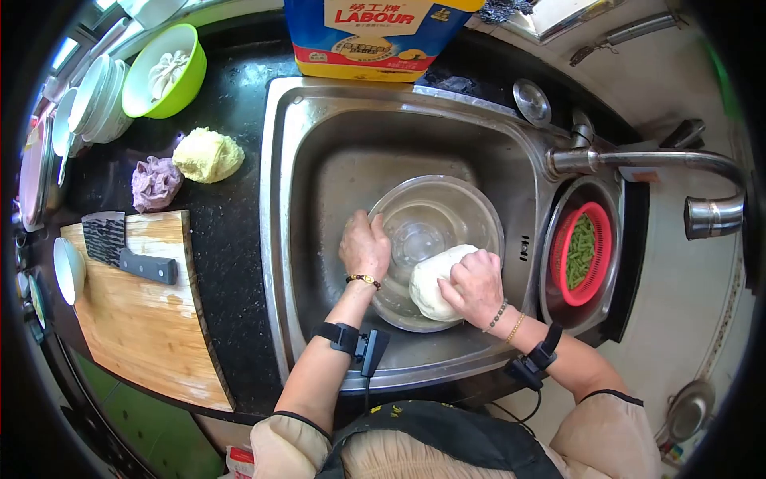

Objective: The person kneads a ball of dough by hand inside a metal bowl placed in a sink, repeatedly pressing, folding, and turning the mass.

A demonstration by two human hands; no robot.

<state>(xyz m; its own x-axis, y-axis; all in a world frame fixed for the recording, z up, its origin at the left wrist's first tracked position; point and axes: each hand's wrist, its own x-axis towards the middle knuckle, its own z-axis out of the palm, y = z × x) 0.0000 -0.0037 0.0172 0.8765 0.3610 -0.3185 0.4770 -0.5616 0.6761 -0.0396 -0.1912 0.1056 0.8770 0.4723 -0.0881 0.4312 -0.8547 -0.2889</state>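
Note:
A wide, shiny metal bowl (pixel 415 231) stands inside the steel sink. My left hand (pixel 365 246) grips its left rim, the fingertips curling over the edge. In the lower right of the bowl sits a smooth lump of white dough (pixel 432 286). My right hand (pixel 475 289) is closed on the dough from the right, with curled fingers pressing into its top. Part of the dough is hidden under that hand.
The sink (pixel 335 152) has a tap (pixel 646 160) at right, above a small basin with green pieces in a red colander (pixel 604 263). At left are yellow dough (pixel 209 155), purple dough (pixel 156 184), a green bowl (pixel 187 84), and a cleaver (pixel 148 265) on a cutting board (pixel 152 335).

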